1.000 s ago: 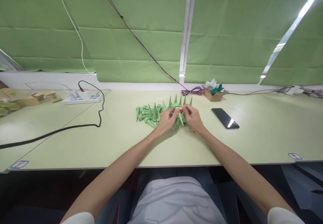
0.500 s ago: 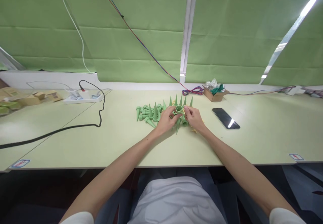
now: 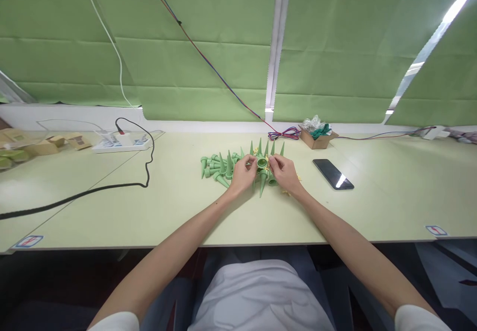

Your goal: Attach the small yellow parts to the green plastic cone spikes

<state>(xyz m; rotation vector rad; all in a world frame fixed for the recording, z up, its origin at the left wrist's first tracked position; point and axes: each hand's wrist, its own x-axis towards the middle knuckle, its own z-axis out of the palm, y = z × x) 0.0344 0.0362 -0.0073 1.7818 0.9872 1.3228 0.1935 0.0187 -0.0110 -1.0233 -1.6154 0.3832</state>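
Several green plastic cones (image 3: 229, 166) lie and stand in a cluster on the pale table, with small yellow pieces (image 3: 286, 192) near their right side. Between my hands is a green cone piece (image 3: 262, 162) with its round open end facing up. My left hand (image 3: 245, 172) is at its left side, fingers curled and pressed together; what they pinch is hidden. On the right, my right hand (image 3: 283, 170) has thumb and forefinger closed on something too small to make out, beside the round opening.
A black phone (image 3: 333, 174) lies to the right. Behind it stands a small cardboard box (image 3: 316, 142) with plastic wrap and green material. Bundled wires (image 3: 285, 133) lie near the wall. A power strip (image 3: 121, 144) and black cable (image 3: 112, 187) are at the left, with tan boxes (image 3: 44, 147) beyond.
My left hand's thumb and fingers have drawn together and no longer surround the round green piece. My right fingertips have shifted slightly left and down.
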